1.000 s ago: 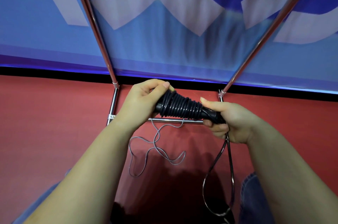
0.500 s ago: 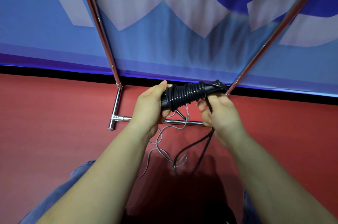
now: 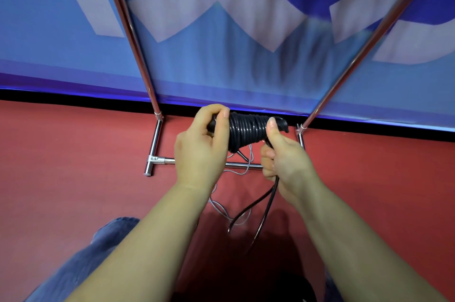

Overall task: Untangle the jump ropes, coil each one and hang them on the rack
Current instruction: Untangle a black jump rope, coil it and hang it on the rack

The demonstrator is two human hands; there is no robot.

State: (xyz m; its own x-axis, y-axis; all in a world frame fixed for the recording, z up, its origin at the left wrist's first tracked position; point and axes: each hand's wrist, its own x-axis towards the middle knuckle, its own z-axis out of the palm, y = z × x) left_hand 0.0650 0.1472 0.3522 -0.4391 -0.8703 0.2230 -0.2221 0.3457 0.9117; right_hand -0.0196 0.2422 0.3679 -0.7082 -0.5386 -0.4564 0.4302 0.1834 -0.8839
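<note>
Frame centre: left hand (image 3: pixel 200 147) gripping handles of black rope (image 3: pixel 246 130); right hand (image 3: pixel 283 157) pinching loose tail. Risk: slackened tension, windings unravelling.

Your black jump rope (image 3: pixel 247 131) is wound in tight turns around its handles, lying level from left to right, with a loose tail hanging down on the right. A thin grey jump rope (image 3: pixel 222 210) lies tangled on the red floor below, across the chrome rack (image 3: pixel 153 147) base bar.
</note>
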